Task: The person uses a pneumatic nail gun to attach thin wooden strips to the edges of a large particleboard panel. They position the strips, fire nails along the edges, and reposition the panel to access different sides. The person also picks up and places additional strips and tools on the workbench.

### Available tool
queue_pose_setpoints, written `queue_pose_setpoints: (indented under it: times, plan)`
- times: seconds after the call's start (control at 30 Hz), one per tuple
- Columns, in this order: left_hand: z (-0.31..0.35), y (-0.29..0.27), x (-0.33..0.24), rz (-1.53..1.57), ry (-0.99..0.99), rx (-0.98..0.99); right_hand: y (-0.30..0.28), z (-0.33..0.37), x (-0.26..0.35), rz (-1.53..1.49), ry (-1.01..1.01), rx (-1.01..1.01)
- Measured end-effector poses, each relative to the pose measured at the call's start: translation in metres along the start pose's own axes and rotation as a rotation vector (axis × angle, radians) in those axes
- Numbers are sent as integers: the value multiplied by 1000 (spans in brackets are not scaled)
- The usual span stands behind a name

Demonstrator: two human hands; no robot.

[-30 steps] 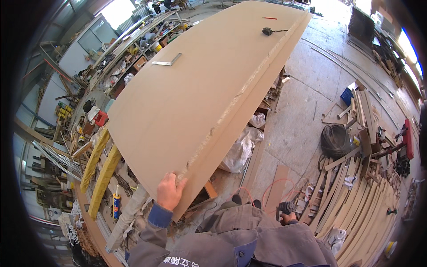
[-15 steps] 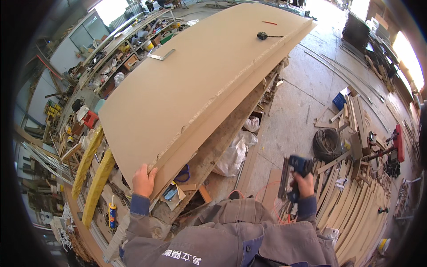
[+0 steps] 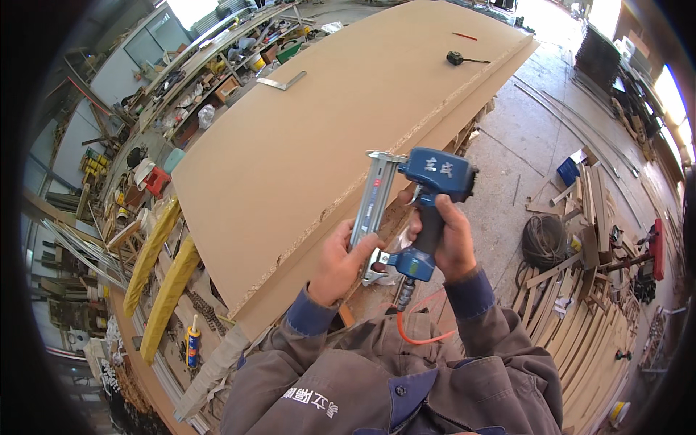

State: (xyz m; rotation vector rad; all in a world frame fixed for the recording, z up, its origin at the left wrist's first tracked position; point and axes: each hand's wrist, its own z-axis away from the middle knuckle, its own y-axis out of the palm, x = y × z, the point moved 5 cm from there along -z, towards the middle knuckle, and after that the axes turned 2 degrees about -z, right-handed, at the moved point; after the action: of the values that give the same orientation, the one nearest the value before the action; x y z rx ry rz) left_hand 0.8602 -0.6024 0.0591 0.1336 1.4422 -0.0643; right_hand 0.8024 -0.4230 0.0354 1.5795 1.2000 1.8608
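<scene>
A blue pneumatic nail gun [image 3: 424,196] is held up in front of my chest. My right hand [image 3: 448,243] is wrapped around its grip. My left hand [image 3: 335,262] clasps the lower end of its silver nail magazine [image 3: 373,197]. An orange air hose [image 3: 420,326] loops down from the base of the grip. Behind the tool lies a large stack of brown fibreboard sheets [image 3: 319,138], its near corner just left of my left hand.
A tape measure [image 3: 455,58], a red pencil [image 3: 465,36] and a metal square [image 3: 281,81] lie on the board. Cluttered shelves run along the left. Yellow bars [image 3: 163,272] and a glue bottle [image 3: 193,346] sit lower left. Timber strips [image 3: 580,319] and a coiled hose [image 3: 544,239] cover the floor on the right.
My left hand let go of the board's corner and took the gun's magazine. My right hand lifted the nail gun from low at my right side up to chest height.
</scene>
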Motion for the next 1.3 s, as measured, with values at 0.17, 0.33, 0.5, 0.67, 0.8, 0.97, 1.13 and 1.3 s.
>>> queue_pose_setpoints:
  times: [0.17,0.33,0.5,0.67,0.8,0.97,1.13,1.3]
  plan:
    - [-29,-24,37,203,-76,-184,-18,-10,-10,273,49,-68]
    - [-87,-77,23,129,-97,-348,-86,15,17,614,14,-90]
    - [-178,-128,36,117,-55,-460,-215,67,50,679,69,-328]
    - [-226,-156,30,-962,-54,-664,-395,179,55,681,175,-637]
    - [-203,-53,-2,-1336,273,-798,-558,342,11,582,495,-875]
    - [-262,112,16,-1336,575,-553,-712,594,-11,1284,535,-977]
    - [-320,128,35,-1432,411,-524,-689,525,24,1110,677,-631]
    - [-412,155,41,-1509,331,-488,-616,421,127,256,372,-1142]
